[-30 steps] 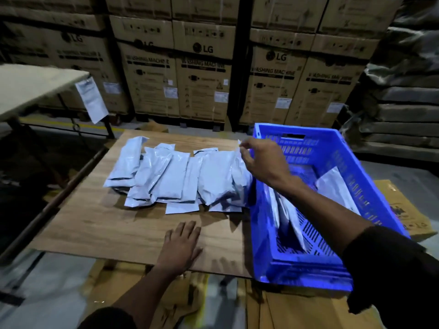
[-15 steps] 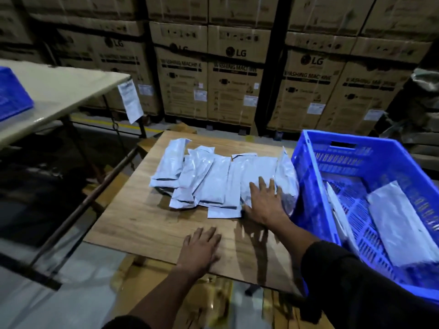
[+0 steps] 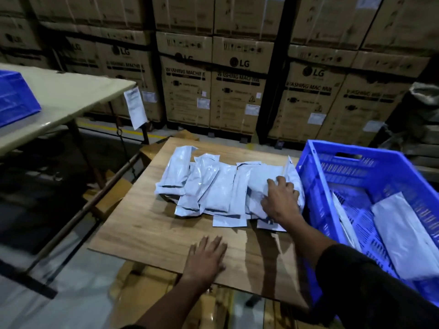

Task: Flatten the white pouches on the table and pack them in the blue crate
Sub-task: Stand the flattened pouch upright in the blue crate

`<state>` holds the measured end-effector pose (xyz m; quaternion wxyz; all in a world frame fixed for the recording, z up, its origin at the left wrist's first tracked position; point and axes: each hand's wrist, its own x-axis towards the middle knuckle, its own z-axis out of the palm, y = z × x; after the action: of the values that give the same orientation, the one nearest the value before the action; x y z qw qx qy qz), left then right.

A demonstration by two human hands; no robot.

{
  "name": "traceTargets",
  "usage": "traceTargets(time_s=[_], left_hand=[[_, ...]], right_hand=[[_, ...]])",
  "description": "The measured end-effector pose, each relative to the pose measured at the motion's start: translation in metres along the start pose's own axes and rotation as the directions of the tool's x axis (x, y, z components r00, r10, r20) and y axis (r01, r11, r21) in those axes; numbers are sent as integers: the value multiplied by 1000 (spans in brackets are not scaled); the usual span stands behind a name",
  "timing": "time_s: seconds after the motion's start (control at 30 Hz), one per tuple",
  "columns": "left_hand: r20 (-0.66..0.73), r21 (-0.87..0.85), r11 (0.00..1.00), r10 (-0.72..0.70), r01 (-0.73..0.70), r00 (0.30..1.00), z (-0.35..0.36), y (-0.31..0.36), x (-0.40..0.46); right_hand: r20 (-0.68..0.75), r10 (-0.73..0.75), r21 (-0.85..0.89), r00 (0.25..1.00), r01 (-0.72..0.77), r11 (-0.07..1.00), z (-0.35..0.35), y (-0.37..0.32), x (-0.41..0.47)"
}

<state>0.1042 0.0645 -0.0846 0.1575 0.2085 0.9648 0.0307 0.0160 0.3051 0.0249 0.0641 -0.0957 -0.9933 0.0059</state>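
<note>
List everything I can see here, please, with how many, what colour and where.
white pouches: a dozen or so overlapping, white, on the wooden table
wooden table: one, brown, centre
blue crate: one, right of the table, holding at least two white pouches
second blue crate: one, on the pale table at left
pale table: one, cream, left
cardboard boxes: many, brown, stacked behind
left hand: flat on the wooden table's near edge
right hand: on the rightmost pouches
</note>
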Motion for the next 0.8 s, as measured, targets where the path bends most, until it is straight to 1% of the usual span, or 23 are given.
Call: traceTargets(time_s=[0.1,0.2,0.27,0.3,0.37,0.4,0.43,0.47,0.5,0.53,0.57,0.6,0.63,0.67,0.7,0.8], left_hand=[[-31,15,1000,4,-3,1000,3,-2,-1],[-54,27,1000,17,-15,998,1,-2,-4],[-62,15,1000,28,-27,998,2,-1,-6],[-89,-11,999,34,-36,995,5,-3,-8],[-238,-93,995,13,-36,971,16,-10,-13],[-333,-133,991,-26,-20,943,23,-14,-19],[-447,-177,984,-89,9,890,27,-17,-25],[-520,-218,975,-146,34,841,28,-19,-31],[-575,-245,969,-174,34,799,25,-18,-38],[-620,-238,971,-155,4,769,19,-16,-42],[-625,-199,980,-102,-31,774,16,-15,-44],[-591,-143,988,-37,-60,806,11,-13,-44],[-518,-93,993,12,-70,855,12,-14,-40],[-450,-44,997,41,-68,892,16,-15,-34],[-383,-25,997,59,-74,922,20,-15,-28],[-273,15,996,91,-90,958,25,-7,-15]], right_hand=[[-95,121,130,988,-108,986,-14,8,-15],[-185,166,305,968,-104,946,-18,6,-37],[-289,156,406,945,-27,914,-11,-2,-55],[-343,121,450,931,50,892,-6,-6,-65],[-379,-19,511,925,227,829,11,-12,-86],[-346,-106,533,932,288,795,22,-13,-98],[-303,-189,553,934,334,763,34,-12,-107],[-250,-257,571,934,357,740,45,-11,-116],[-200,-312,577,929,369,729,58,-8,-123],[-132,-354,570,926,363,737,68,-4,-127],[-47,-387,549,921,347,760,78,1,-129],[44,-405,511,913,327,795,84,5,-130],[119,-409,477,904,309,823,89,9,-129],[160,-418,448,894,311,838,92,11,-128],[172,-438,428,882,333,840,94,11,-125],[273,-489,322,828,400,858,84,3,-123]])
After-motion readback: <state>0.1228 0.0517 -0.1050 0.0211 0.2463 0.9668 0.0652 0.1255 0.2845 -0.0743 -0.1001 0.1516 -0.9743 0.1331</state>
